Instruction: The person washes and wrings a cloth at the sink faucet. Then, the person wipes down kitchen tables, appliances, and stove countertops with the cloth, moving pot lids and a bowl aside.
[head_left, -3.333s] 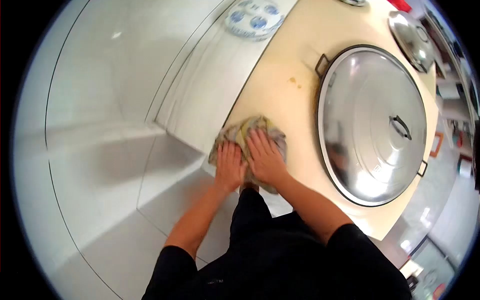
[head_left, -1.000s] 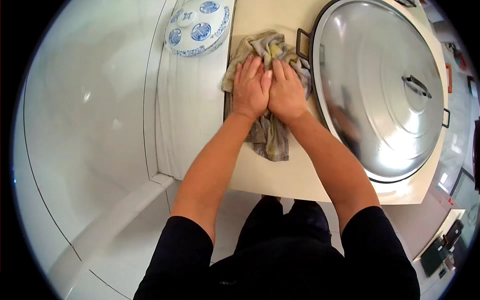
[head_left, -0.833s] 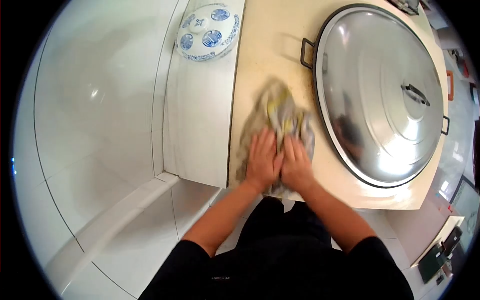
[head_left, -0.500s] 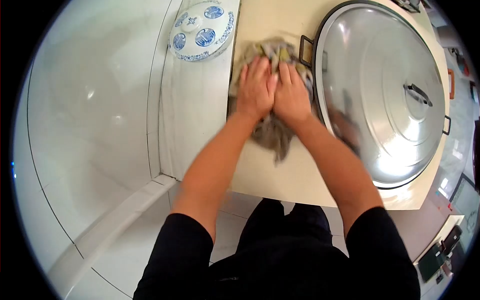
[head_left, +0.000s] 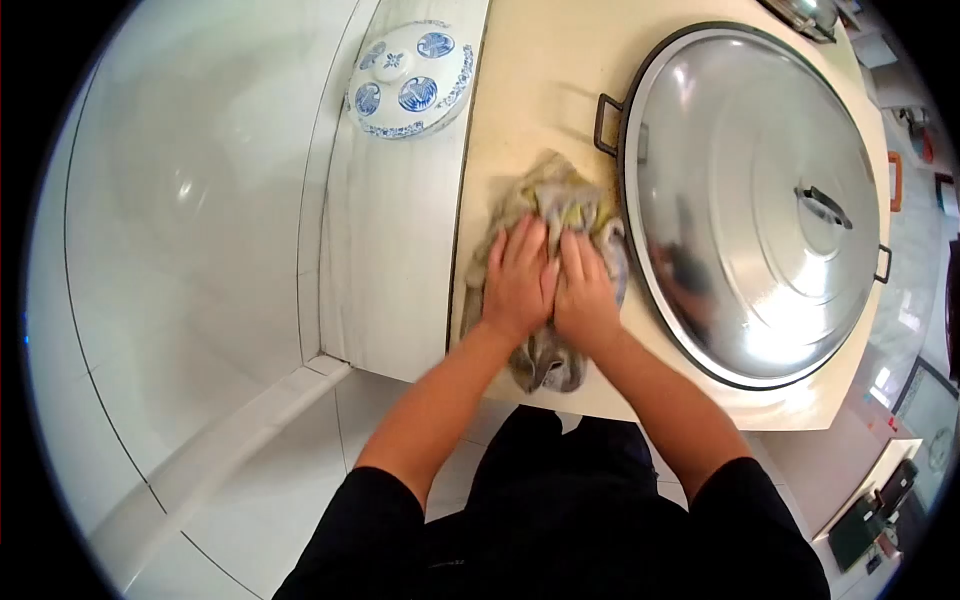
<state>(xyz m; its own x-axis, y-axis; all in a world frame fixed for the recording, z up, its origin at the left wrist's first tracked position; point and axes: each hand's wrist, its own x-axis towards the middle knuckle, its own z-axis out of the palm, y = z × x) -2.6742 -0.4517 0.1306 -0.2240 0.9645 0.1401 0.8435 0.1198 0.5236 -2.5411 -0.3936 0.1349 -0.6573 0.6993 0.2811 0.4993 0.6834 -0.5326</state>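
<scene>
A crumpled grey-brown rag (head_left: 552,190) with yellowish patches lies on the cream tabletop (head_left: 540,60). Both palms press down on it side by side, thumbs close together. My left hand (head_left: 518,280) rests flat on its middle with fingers stretched forward. Beside it, my right hand (head_left: 585,295) lies the same way, its fingers also extended on the cloth. Folds of the rag show beyond the fingertips and below the wrists.
A large round pan with a shiny domed metal lid (head_left: 740,210) stands to the right, its black side handle (head_left: 606,125) near the rag. A blue-and-white lidded dish (head_left: 412,85) sits on the white ledge (head_left: 400,250) at left. Another metal lid (head_left: 805,15) shows at the far right corner.
Both hands have drawn the rag toward my body, from beside the pan's handle to nearer the table's front edge. The view has shifted slightly.
</scene>
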